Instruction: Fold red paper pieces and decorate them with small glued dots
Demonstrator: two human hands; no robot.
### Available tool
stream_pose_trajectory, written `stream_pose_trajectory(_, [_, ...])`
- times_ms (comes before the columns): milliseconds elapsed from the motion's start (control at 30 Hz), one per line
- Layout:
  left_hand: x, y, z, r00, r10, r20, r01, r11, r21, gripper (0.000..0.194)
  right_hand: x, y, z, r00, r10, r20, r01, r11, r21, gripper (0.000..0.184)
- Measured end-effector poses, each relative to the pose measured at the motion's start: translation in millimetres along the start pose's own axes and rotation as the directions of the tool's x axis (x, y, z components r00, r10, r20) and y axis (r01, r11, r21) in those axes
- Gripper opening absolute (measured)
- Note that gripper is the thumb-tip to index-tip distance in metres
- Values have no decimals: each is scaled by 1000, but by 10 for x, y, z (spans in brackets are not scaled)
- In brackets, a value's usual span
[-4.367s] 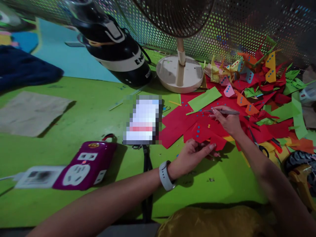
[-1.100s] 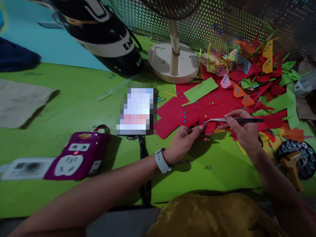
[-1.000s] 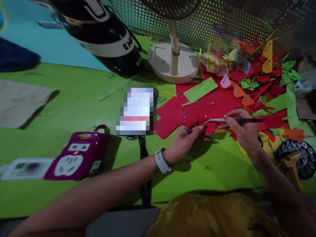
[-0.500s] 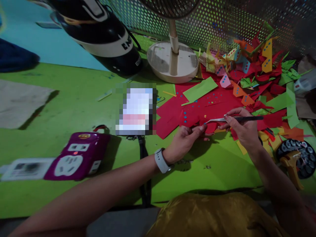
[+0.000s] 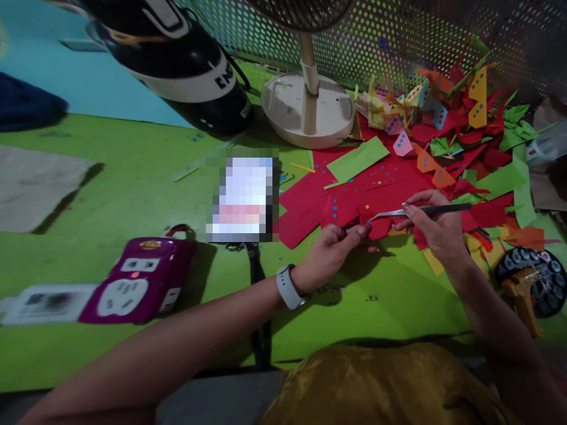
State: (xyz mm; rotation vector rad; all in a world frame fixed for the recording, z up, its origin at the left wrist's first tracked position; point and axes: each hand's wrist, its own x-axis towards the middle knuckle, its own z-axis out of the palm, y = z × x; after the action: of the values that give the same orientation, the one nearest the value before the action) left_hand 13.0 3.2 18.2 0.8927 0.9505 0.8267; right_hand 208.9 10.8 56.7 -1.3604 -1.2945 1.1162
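My left hand (image 5: 339, 245), closed, pinches a small red paper piece (image 5: 378, 228) between thumb and fingers. A row of tiny blue squares (image 5: 335, 208) is on red paper just beyond that hand. Between the fingers of my right hand (image 5: 432, 227) is a pair of tweezers (image 5: 425, 210) with a dark handle and bent metal tips. The tips point left and meet the paper by my left thumb, where a small blue square (image 5: 368, 222) shows. Under and behind the hands lie red sheets (image 5: 303, 203) scattered with tiny blue bits.
Folded paper shapes (image 5: 443, 112) pile up at the back right, beside a fan base (image 5: 310, 133). A phone-like screen (image 5: 243, 195), a purple power socket (image 5: 142, 280) and a black bottle (image 5: 190, 71) stand leftward. A tape dispenser (image 5: 525, 289) sits at right.
The tweezers' tips have shifted very slightly, still at the paper by my left thumb. Both hands keep their grips, and the whole view has moved a little.
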Motion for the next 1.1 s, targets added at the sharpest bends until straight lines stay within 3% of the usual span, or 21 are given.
stream_pose_trajectory(267, [2, -21, -32, 1000, 25, 16, -26, 996, 84, 55, -5, 23, -6, 1000, -12, 10, 11, 1000, 8, 29])
stream_pose_trajectory(667, [6, -67, -47, 1000, 13, -2, -13, 998, 56, 48, -11, 12, 0, 999, 0, 47, -2, 999, 40, 29])
stream_pose_trajectory(1100, [-6, -17, -36, 999, 37, 38, -42, 987, 153, 53, -37, 12, 7, 1000, -4, -7, 4, 1000, 22, 32])
